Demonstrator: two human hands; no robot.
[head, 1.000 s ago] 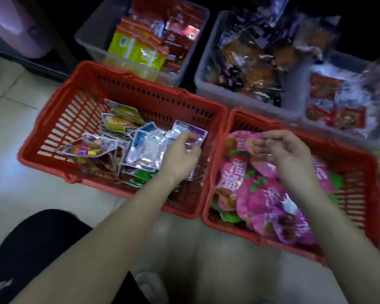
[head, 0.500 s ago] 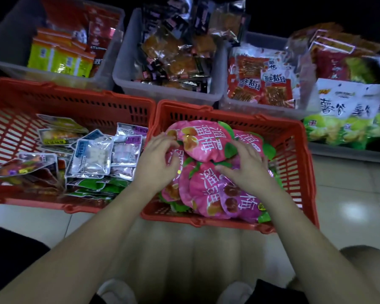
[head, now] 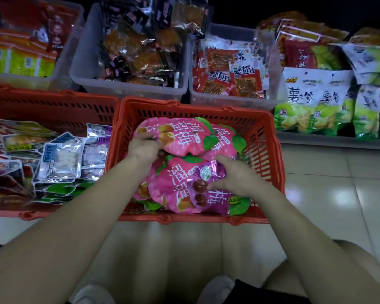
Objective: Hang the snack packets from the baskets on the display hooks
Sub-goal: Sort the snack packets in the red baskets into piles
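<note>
On my feed both grips, the left grip [head: 144, 145] and the right grip [head: 239, 176], are bare hands on bare forearms. Low in the view I see a left shoe [head: 94, 295] and a right shoe [head: 217, 288], both white-toed. A black garment [head: 248, 291] sits beside the right one, with a bare knee [head: 349, 251] further right.

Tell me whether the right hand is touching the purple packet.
Touching. The head view shows the right hand with thumb and fingers resting directly on the purple packet, no gap.
</note>
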